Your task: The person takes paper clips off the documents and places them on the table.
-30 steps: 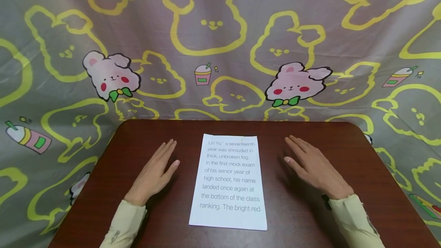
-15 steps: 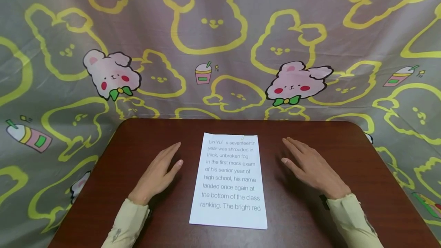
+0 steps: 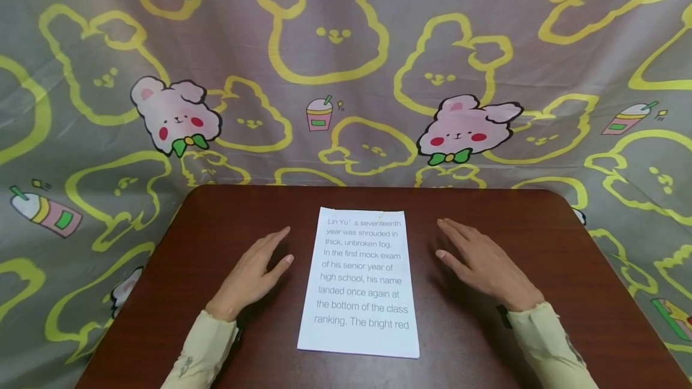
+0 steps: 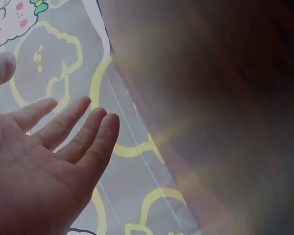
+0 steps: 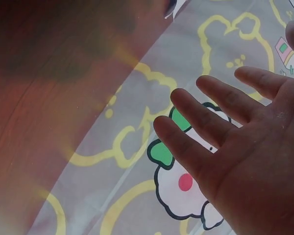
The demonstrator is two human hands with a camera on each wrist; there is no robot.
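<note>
A stack of white paper [image 3: 358, 338] printed with large English text lies on the brown table in the head view, between both hands. To its left, my left hand [image 3: 248, 278] is held with straight fingers and the thumb apart, touching nothing. On the other side of the paper, my right hand [image 3: 489, 269] has its fingers extended toward the middle, also apart from the paper. Both wrist views show the palms, the left hand [image 4: 54, 161] and the right hand [image 5: 250, 147], with fingers spread and nothing in them.
The dark brown table [image 3: 146, 317] has rounded far corners. Behind and beside it hangs a grey curtain [image 3: 373, 59] with yellow bear outlines, pink rabbit heads and drink cups.
Both hands have moved inward toward the paper, the left hand to the right and the right hand slightly to the left. The paper stays in place.
</note>
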